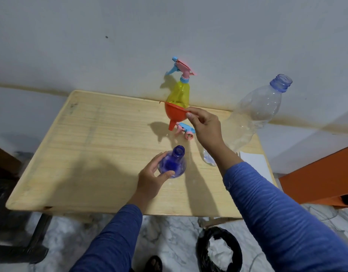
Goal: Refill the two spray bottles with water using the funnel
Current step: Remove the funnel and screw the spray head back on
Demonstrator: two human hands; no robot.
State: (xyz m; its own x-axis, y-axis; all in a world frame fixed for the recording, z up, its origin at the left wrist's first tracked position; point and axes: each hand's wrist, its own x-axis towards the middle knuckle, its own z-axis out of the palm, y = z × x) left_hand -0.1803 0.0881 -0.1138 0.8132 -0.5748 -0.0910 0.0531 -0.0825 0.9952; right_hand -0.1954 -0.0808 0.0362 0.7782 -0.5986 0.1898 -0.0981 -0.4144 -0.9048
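Nearby, uncapped blue bottle (172,163), apparently empty.

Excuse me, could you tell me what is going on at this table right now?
A person is refilling spray bottles. The left hand steadies the open blue spray bottle on the wooden table, while the right hand holds the orange funnel by its rim in the air, not yet in the bottle's neck. A detached spray head lies behind. The yellow spray bottle stands capped by the wall, and a large uncapped clear bottle stands to the right.
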